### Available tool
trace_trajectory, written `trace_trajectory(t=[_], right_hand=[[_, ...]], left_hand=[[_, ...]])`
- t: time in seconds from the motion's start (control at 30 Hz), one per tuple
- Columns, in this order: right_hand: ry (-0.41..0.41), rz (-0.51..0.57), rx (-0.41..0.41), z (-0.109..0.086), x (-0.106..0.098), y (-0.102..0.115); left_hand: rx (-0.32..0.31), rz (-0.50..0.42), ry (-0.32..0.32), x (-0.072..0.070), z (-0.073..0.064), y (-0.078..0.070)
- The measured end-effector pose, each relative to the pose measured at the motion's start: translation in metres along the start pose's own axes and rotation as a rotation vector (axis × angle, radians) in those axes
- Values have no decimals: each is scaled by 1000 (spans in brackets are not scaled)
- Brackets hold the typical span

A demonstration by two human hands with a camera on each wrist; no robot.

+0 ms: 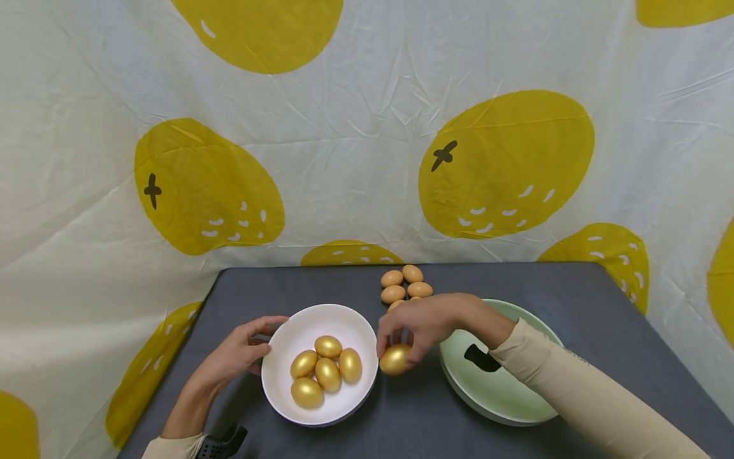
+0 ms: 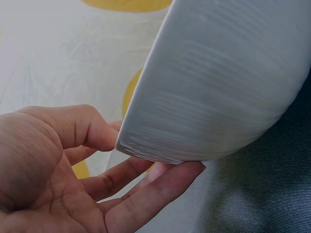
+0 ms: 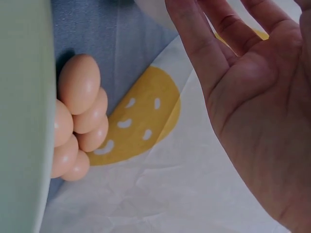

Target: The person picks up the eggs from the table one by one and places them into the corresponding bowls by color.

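Note:
My left hand (image 1: pixel 235 354) holds the white bowl (image 1: pixel 321 320) at its left rim. In the left wrist view, the thumb is at the edge and other fingers lie against the outer wall of the bowl (image 2: pixel 209 87). Several golden eggs (image 1: pixel 328 375) lie grouped inside it. My right hand (image 1: pixel 427 322) pinches another golden egg (image 1: pixel 394 360) in its fingertips, just outside the bowl's right rim. The right wrist view shows the palm (image 3: pixel 257 87), with that egg out of frame.
A pale green bowl (image 1: pixel 516 398) stands on the right, partly under my right forearm. Several brown eggs (image 1: pixel 392 294) lie together toward the back of the dark table (image 1: pixel 275 287), some hidden behind my right hand. A fruit-patterned cloth (image 1: pixel 355 172) hangs behind.

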State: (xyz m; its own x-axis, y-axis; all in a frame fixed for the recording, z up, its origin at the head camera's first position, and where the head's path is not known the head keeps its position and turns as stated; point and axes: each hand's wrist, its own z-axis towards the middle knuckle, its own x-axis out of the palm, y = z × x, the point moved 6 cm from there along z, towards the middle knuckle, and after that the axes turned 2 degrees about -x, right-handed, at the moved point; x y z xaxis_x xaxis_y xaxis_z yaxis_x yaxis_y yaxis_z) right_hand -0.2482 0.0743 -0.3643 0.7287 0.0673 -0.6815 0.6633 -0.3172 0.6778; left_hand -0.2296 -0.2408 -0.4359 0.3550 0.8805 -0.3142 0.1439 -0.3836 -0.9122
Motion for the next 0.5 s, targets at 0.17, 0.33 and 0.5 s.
trace_trajectory(t=[0.17, 0.33, 0.5], right_hand=[[-11, 23, -6, 1, -2, 4], [-26, 20, -28, 3, -5, 10], [-42, 0, -41, 5, -10, 14]], left_hand=[[0, 7, 1, 0, 0, 0], [-6, 5, -4, 0, 0, 0], [-13, -3, -10, 1, -1, -1]])
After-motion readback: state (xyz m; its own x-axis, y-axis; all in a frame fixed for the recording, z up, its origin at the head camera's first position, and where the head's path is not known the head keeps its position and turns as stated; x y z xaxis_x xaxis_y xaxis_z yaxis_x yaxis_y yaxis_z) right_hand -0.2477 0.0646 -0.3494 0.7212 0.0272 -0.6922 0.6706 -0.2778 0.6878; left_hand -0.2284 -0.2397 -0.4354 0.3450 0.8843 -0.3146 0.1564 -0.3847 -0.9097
